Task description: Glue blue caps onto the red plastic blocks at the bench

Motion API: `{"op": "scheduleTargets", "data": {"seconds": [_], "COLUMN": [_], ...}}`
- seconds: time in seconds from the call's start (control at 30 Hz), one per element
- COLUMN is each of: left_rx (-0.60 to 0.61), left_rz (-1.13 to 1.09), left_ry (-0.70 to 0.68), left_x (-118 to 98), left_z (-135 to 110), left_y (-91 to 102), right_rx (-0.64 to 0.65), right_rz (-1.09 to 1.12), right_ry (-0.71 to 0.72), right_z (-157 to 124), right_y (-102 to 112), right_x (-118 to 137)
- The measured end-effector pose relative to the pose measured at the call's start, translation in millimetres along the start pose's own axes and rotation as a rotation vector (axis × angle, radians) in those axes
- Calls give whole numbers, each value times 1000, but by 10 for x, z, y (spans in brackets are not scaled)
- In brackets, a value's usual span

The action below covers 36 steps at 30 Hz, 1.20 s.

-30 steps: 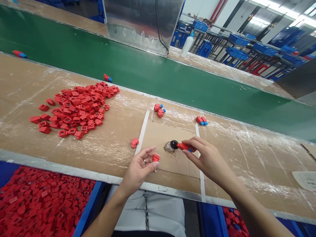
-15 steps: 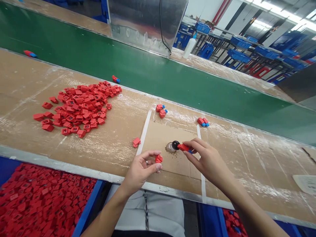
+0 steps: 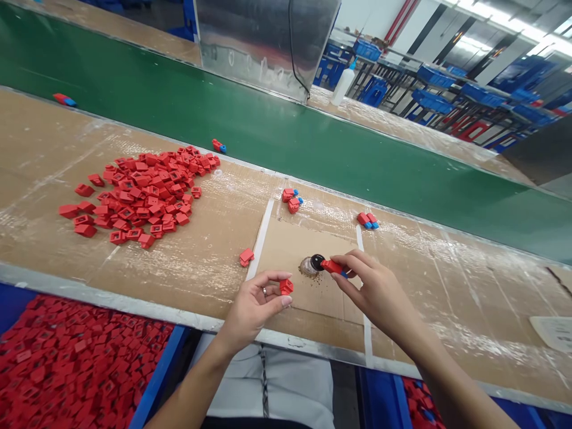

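My left hand (image 3: 257, 301) pinches a small red plastic part (image 3: 286, 286) between thumb and fingertips, above the front of a cardboard sheet (image 3: 281, 244). My right hand (image 3: 369, 283) is closed on a red-and-blue plastic part (image 3: 333, 267). The red end of that part meets the edge of a black disc (image 3: 317, 262), which tops a small clear round piece (image 3: 307, 267) on the cardboard. Whether the part presses on the disc or only touches it I cannot tell. Dark specks lie around the clear base. Left of the sheet rests a loose red part (image 3: 246, 257).
A heap of red parts (image 3: 147, 190) covers the bench at left. Red-and-blue parts lie in pairs behind the sheet (image 3: 292, 201) and right of it (image 3: 367, 221). Beyond runs a green belt (image 3: 393, 161) carrying similar parts. A blue bin (image 3: 156, 381) of red parts stands front left.
The two red-and-blue parts on the green belt have shifted right. My left hand has moved very slightly left with its red part; my right hand stays at the black disc.
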<state>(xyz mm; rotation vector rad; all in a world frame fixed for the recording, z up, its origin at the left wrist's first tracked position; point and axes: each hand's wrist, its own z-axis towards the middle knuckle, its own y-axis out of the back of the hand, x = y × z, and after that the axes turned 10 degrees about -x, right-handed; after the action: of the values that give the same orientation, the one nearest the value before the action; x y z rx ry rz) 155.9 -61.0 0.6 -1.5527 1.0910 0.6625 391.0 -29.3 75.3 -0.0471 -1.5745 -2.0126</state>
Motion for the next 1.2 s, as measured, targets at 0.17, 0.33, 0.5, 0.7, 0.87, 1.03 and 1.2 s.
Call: {"op": "scheduleTargets", "data": {"seconds": [0.17,0.33,0.5,0.7,0.87,1.03,1.2], "left_rx": [-7,-14,-44,-15,1,-4,2], "left_rz": [-20,-36,-53,-118,-100,-105,-75], "left_ry": [-3,5,43,83,86,86,60], "left_x": [18,8,-26,-48,-48,-51,-58], "left_z": [0,-18,-23,-31,-31,-35,-27], "left_y": [14,4,-7,-6,-6,-12,-25], "right_rx": [3,-68,-82,-81,-68,-21,29], "right_rz": [-4,12,7,10,59,250,353], "right_ry": [5,16,26,46,4,-54,-48], "right_z": [21,82,150,170,151,74,-45], "right_y": [6,48,89,99,101,68,-68], "right_x": [0,35,121,173,186,344,496]}}
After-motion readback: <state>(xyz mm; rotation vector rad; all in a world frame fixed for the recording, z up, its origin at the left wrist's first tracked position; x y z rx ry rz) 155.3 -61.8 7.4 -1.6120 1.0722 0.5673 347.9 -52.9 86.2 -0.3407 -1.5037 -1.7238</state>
